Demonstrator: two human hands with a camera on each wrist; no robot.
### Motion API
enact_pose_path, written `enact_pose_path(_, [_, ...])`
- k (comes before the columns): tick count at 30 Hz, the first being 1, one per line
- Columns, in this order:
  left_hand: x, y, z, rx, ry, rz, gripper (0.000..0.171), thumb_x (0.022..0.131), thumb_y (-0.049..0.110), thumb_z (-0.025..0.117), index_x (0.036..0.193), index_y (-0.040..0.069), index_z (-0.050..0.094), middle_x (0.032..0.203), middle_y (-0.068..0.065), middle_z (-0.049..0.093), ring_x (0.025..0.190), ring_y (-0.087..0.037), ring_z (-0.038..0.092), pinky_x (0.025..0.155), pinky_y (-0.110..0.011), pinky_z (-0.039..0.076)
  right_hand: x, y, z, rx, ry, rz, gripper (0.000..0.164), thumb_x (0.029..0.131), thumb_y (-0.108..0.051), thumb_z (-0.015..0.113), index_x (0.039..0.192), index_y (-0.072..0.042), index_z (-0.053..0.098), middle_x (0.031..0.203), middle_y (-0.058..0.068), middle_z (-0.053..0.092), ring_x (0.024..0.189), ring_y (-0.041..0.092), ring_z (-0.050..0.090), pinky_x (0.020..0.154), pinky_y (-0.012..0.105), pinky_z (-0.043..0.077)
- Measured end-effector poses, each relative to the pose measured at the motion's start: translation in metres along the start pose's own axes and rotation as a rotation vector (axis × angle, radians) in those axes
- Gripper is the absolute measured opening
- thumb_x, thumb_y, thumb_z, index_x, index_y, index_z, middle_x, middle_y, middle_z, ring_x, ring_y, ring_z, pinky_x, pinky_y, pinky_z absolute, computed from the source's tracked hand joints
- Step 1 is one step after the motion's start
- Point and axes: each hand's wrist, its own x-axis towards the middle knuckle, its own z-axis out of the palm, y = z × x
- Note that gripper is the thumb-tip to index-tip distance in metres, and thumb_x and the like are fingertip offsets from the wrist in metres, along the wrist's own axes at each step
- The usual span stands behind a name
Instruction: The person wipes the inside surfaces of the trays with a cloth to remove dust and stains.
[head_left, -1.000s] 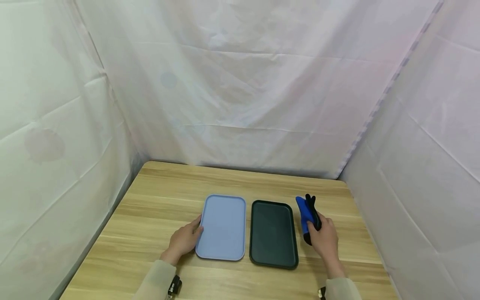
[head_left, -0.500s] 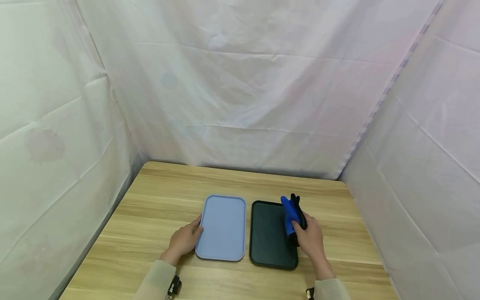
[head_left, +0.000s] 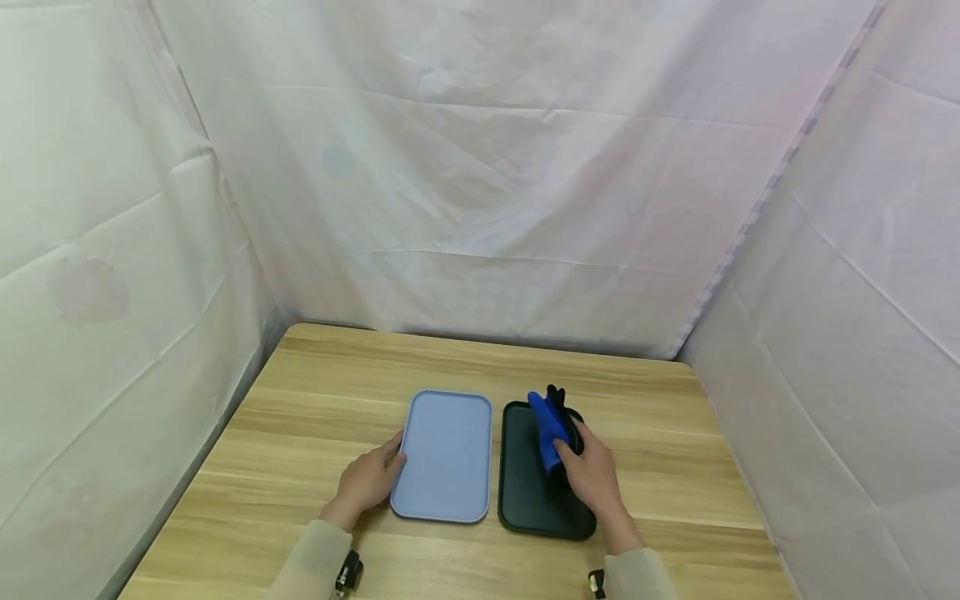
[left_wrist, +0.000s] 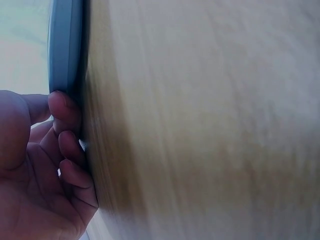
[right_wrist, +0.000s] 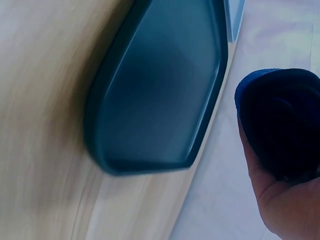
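A light blue tray (head_left: 444, 458) lies flat on the wooden table. At its left edge my left hand (head_left: 367, 479) grips the rim, with the thumb on the rim and the other fingers curled by the side; the left wrist view shows the curled fingers (left_wrist: 72, 145) against the tray's edge (left_wrist: 66, 45). My right hand (head_left: 595, 475) holds a bunched blue and black glove (head_left: 551, 429) over the dark green tray (head_left: 525, 492). Its fingertips point away from me. In the right wrist view the glove's dark rolled cuff end (right_wrist: 282, 120) shows above the hand, apart from the green tray (right_wrist: 155, 95).
The two trays lie side by side with a narrow gap between them. Bare wooden tabletop (head_left: 360, 358) surrounds them. Pale cloth sheets hang as walls behind (head_left: 480, 208) and at both sides.
My right hand has carried the glove leftward, from the table right of the green tray to a place over it. My left hand and both trays have stayed put.
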Motion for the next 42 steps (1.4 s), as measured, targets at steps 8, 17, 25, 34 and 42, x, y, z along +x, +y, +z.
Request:
enact_pose_path(8, [0.000,0.001,0.001,-0.010,-0.001,-0.010,0.052,0.107,0.032,0.055,0.156,0.017,0.048,0.130,-0.023,0.070,0.067,-0.019,0.056,0.056,-0.033,0.039,0.001,-0.011,0.014,-0.001,-0.023,-0.027,0.051,0.102,-0.032,0.065,0.149,-0.016,0.055,0.137,0.021,0.067,0.117,0.036,0.068,0.095,0.058,0.057])
enact_pose_path(17, [-0.001,0.001,0.000,-0.003,0.001,-0.008,0.051,0.107,0.032,0.055,0.156,0.017,0.049,0.131,-0.024,0.070,0.069,-0.020,0.057,0.057,-0.033,0.040,0.003,-0.025,0.029,-0.034,-0.037,-0.050,0.053,0.101,-0.032,0.066,0.150,-0.015,0.054,0.137,0.019,0.067,0.115,0.034,0.069,0.093,0.055,0.058])
enact_pose_path(25, [0.000,0.000,-0.001,0.009,0.007,-0.004,0.051,0.106,0.032,0.056,0.155,0.017,0.050,0.139,-0.023,0.065,0.086,-0.025,0.065,0.065,-0.036,0.046,0.006,-0.036,0.046,-0.078,-0.042,-0.079,0.052,0.101,-0.032,0.067,0.150,-0.017,0.055,0.134,0.017,0.069,0.109,0.030,0.070,0.090,0.053,0.058])
enact_pose_path(34, [0.000,0.000,0.001,0.008,0.005,-0.006,0.050,0.107,0.032,0.056,0.154,0.017,0.051,0.134,-0.023,0.068,0.081,-0.022,0.064,0.062,-0.034,0.044,0.009,-0.048,0.064,-0.137,-0.017,-0.106,0.055,0.099,-0.032,0.069,0.149,-0.014,0.057,0.138,0.015,0.066,0.118,0.037,0.068,0.094,0.057,0.056])
enact_pose_path(42, [-0.001,0.000,0.001,0.012,0.016,0.000,0.050,0.106,0.032,0.056,0.154,0.016,0.052,0.137,-0.022,0.067,0.095,-0.032,0.072,0.069,-0.044,0.053,0.012,-0.061,0.082,-0.219,0.005,-0.114,0.052,0.098,-0.035,0.070,0.145,-0.016,0.060,0.127,0.011,0.066,0.099,0.032,0.071,0.079,0.049,0.058])
